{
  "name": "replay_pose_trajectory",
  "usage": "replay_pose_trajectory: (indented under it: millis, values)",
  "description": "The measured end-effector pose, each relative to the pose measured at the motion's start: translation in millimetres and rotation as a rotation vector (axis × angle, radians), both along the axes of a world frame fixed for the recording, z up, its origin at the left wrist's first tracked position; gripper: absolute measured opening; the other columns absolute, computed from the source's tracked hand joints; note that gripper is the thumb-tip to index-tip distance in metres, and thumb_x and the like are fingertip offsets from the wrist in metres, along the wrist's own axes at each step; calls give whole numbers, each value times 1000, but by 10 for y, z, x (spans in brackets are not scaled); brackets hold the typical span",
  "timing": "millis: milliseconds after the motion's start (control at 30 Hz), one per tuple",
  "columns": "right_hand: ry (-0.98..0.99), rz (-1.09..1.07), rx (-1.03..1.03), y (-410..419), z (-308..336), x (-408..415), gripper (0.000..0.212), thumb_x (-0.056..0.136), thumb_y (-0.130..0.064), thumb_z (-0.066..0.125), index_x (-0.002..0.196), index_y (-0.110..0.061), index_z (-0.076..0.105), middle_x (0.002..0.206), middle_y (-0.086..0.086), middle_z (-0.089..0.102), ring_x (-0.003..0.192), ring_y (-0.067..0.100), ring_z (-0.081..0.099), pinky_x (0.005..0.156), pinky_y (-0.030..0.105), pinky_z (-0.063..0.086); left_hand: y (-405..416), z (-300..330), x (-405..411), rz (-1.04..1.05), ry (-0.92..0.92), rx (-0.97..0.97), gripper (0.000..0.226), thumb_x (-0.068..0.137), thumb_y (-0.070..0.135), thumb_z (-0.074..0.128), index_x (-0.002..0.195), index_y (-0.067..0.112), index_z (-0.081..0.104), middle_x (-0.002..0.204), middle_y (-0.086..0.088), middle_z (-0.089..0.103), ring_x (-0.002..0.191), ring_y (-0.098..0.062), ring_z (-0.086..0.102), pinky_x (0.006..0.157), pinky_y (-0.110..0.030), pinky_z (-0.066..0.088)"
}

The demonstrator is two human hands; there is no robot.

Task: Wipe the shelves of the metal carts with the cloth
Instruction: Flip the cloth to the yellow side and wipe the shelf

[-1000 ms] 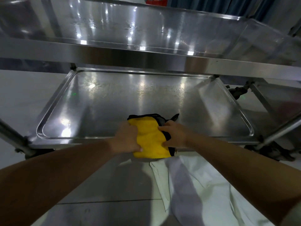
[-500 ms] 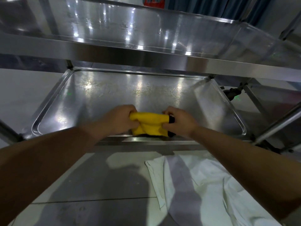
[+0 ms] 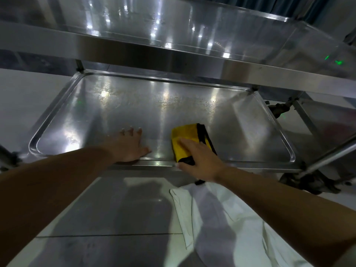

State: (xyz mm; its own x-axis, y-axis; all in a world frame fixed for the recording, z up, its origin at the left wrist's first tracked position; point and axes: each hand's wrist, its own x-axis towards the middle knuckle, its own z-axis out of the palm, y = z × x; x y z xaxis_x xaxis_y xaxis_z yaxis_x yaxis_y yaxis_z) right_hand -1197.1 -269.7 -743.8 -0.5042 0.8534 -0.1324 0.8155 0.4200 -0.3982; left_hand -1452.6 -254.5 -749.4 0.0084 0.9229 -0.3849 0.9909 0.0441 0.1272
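Cloth under flat right hand on gleaming lower shelf, left hand spread beside.

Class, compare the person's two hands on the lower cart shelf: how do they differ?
The right hand presses the yellow cloth; the left hand lies bare on the lower shelf. The right hand's fingers lie together, the left hand's are spread. Both are flat, near the front edge.

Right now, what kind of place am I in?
Probably a commercial kitchen or a similar service area: a stainless steel cart with tray shelves, a tiled floor, and a yellow cleaning cloth.
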Motion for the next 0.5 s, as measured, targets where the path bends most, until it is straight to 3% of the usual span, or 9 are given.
replay_pose_trajectory:
  millis: [67, 167, 233, 367, 500]
  values:
    - [-79, 75, 23, 46, -77, -83, 68, 96, -53, 41, 153, -30, 13, 160, 0, 15, 147, 20, 10, 119, 43, 9, -10, -44, 67, 27, -6, -42, 99, 84, 76, 36, 153, 20, -7, 161, -10, -7, 147, -36, -2, 115, -55, 9]
    - [-239, 89, 89, 188, -255, -121, 59, 98, -54, 29, 151, -40, 5, 161, -10, -8, 147, 15, -12, 116, 55, -1, -35, -133, 125, 34, 36, -48, 105, 77, 83, 34, 153, 23, -8, 161, -9, -13, 146, -38, -10, 112, -61, 7]
    - [-300, 16, 89, 365, -315, -4, 58, 97, -52, 31, 149, -47, 3, 160, -12, -12, 147, 20, -15, 114, 60, 1, -25, -169, 120, 33, 59, -33, 105, 75, 85, 31, 153, 25, -7, 161, -8, -13, 146, -38, -9, 111, -64, 8]
    - [-310, -345, 16, 702, -370, 622, 58, 97, -49, 34, 146, -53, 4, 161, -8, -13, 147, 33, -9, 115, 58, 7, 47, -219, 82, 1, 75, -21, 112, 70, 89, 33, 151, 27, -11, 160, -10, -12, 146, -41, -6, 110, -64, 12]
    - [-298, -606, 6, 776, -462, 863, 57, 96, -50, 34, 146, -53, 7, 161, -7, -8, 146, 36, -7, 114, 60, 11, 184, -206, 76, -40, 78, -22, 132, 47, 100, 25, 149, 28, -17, 161, -5, -15, 147, -37, -6, 109, -66, 12]
